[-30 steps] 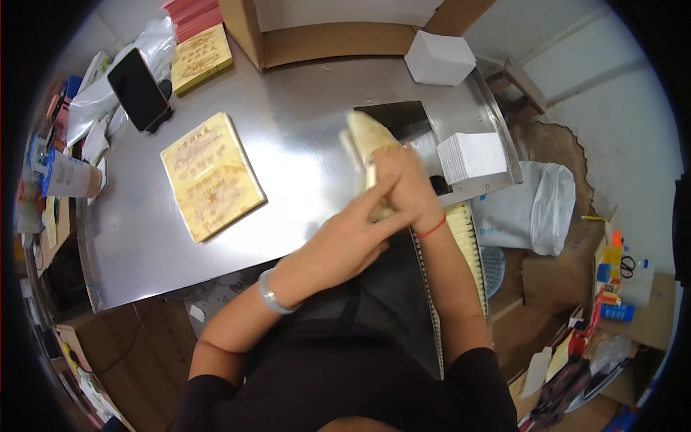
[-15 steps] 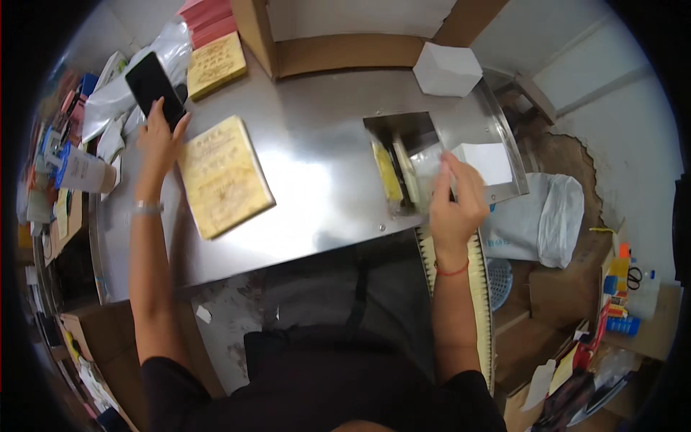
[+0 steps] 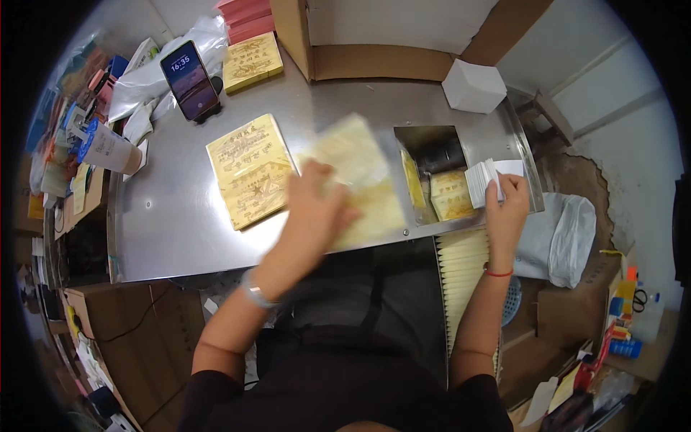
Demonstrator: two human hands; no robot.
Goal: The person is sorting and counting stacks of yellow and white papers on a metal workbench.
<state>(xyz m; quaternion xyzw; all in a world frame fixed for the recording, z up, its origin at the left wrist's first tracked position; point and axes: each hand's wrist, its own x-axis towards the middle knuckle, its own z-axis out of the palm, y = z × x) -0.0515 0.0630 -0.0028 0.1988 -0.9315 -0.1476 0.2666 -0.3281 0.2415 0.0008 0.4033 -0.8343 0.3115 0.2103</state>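
My left hand (image 3: pixel 317 209) is over the steel table, smeared by motion. It overlaps the left edge of a blurred pale-yellow sheet or packet (image 3: pixel 363 173); whether its fingers grip it cannot be told. My right hand (image 3: pixel 509 201) is closed on a thin stack of small white papers (image 3: pixel 481 182) at the right edge of a rectangular opening (image 3: pixel 432 147) in the tabletop. Inside that opening lies a yellow printed packet (image 3: pixel 452 196), with a narrow yellow piece (image 3: pixel 411 180) along its left side. Left of my left hand, a yellow printed stack (image 3: pixel 252 173) lies flat on the table.
A lit phone (image 3: pixel 190 79) stands upright on a stand at the far left. Behind are another yellow stack (image 3: pixel 252 61), pink stacks (image 3: pixel 245 18) and an open cardboard box (image 3: pixel 381 63). White paper stack (image 3: pixel 473 86) sits back right; a lidded cup (image 3: pixel 108 147) stands left.
My left hand has left the phone and swung right to the blurred yellow sheet. The phone screen has lit up. My right hand now holds white papers. The view has shifted.
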